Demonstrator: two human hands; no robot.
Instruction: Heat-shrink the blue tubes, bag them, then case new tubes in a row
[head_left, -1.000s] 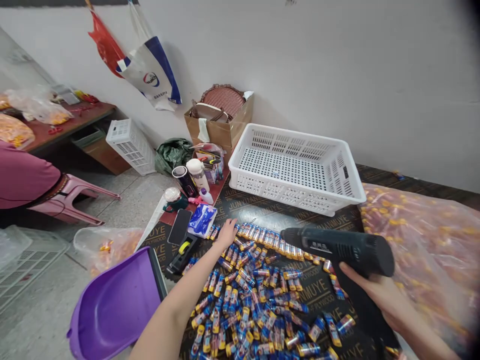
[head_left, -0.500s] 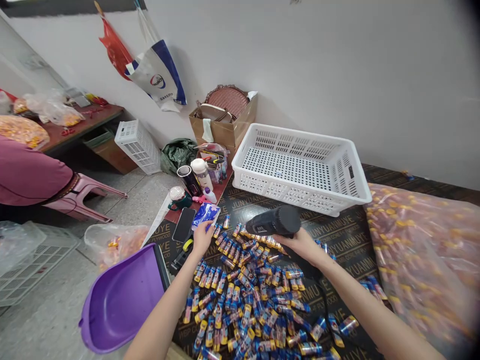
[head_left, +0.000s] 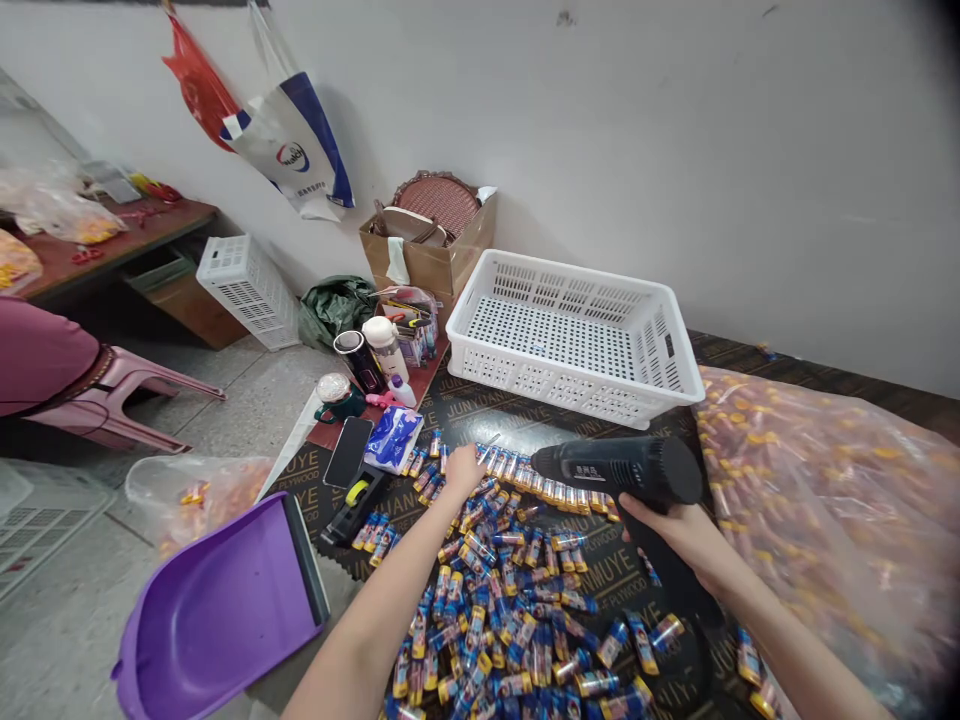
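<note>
A black hair dryer (head_left: 622, 470) is gripped by its handle in my right hand (head_left: 675, 530), its nozzle aimed left. Under the nozzle a row of small tubes (head_left: 517, 468) with blue and yellow ends stands side by side. My left hand (head_left: 463, 470) is closed at the left end of this row. A thin pale strip shows beside its fingers, but what they grip is too small to make out. Nearer to me, a loose heap of the same tubes (head_left: 510, 620) covers the dark printed board (head_left: 442, 400).
Behind the row stands a white plastic crate (head_left: 555, 390). A large clear bag of tubes (head_left: 817, 480) lies at right. On the left are a tissue pack (head_left: 394, 438), a phone (head_left: 349, 452), a black tape dispenser (head_left: 356, 505), bottles and a purple dustpan (head_left: 225, 610).
My right hand has swung the hair dryer to the right and turned its nozzle left over the row. My left hand has moved right, from the tissue pack to the row's end.
</note>
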